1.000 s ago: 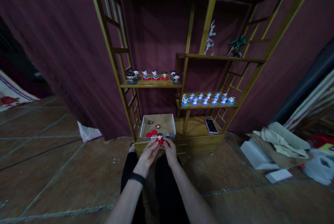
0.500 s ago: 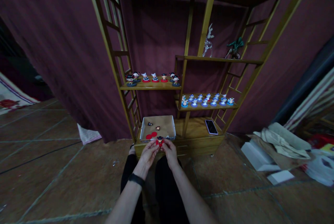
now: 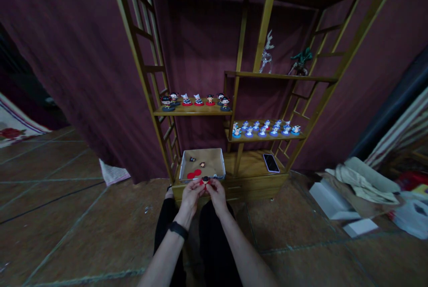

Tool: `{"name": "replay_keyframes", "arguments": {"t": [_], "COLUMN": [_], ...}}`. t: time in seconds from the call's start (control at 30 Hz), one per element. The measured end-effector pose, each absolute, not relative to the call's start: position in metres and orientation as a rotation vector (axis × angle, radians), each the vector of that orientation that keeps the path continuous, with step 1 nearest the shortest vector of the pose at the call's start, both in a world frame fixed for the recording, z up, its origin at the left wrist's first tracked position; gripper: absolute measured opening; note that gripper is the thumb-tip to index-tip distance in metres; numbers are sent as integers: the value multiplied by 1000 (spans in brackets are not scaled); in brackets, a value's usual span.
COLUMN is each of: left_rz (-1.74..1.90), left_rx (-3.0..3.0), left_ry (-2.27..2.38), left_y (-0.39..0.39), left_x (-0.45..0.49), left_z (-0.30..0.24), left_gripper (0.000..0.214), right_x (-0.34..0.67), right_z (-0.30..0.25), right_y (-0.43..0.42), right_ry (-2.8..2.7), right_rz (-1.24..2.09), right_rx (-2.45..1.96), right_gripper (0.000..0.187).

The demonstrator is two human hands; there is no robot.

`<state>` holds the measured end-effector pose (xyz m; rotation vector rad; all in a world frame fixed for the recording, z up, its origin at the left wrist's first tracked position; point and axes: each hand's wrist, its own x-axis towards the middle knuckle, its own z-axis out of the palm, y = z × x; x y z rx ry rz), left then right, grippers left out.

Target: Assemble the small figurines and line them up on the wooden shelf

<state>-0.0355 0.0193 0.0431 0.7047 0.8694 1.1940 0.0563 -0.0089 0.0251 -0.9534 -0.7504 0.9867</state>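
Note:
A small black-haired figurine [image 3: 205, 180] with red below its head is pinched between my two hands, in front of the shelf. My left hand [image 3: 191, 194] closes on its left side, where some red shows at the fingertips. My right hand [image 3: 217, 192] grips it from the right. The fingers cover most of its lower part. Just beyond the hands, an open shallow box [image 3: 214, 158] stands on the lowest shelf. Inside it lie two small figurines, one dark [image 3: 192, 159] and one black-haired [image 3: 202, 164], and red round bases [image 3: 194, 174].
Several figurines on round bases stand on the left shelf [image 3: 194, 109]. More blue-and-white ones line the right shelf [image 3: 264, 135]. A phone [image 3: 270, 162] lies on the lowest board. Above are a clear deer figure [image 3: 266, 55] and a green figure [image 3: 302, 60]. White boxes [image 3: 334, 200] lie on the floor at right.
The figurine has tipped between my fingers, so less of its body shows now. My left hand and wrist have shifted slightly to the right. Everything on the shelves stays put.

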Motion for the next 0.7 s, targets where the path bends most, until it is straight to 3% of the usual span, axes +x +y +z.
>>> {"name": "replay_keyframes", "arguments": {"t": [0.23, 0.7], "left_rz": [1249, 1270], "left_rx": [959, 1032], "left_ry": [871, 896], "left_y": [16, 19], "left_x": [-38, -40], "left_z": [49, 49], "left_gripper": [42, 39], "right_x": [61, 61], "right_z": [25, 24], "right_y": [-8, -8], "right_ry": [-772, -759], "right_rz": [903, 900], "right_rx": [-886, -866], "right_gripper": [29, 31]}}
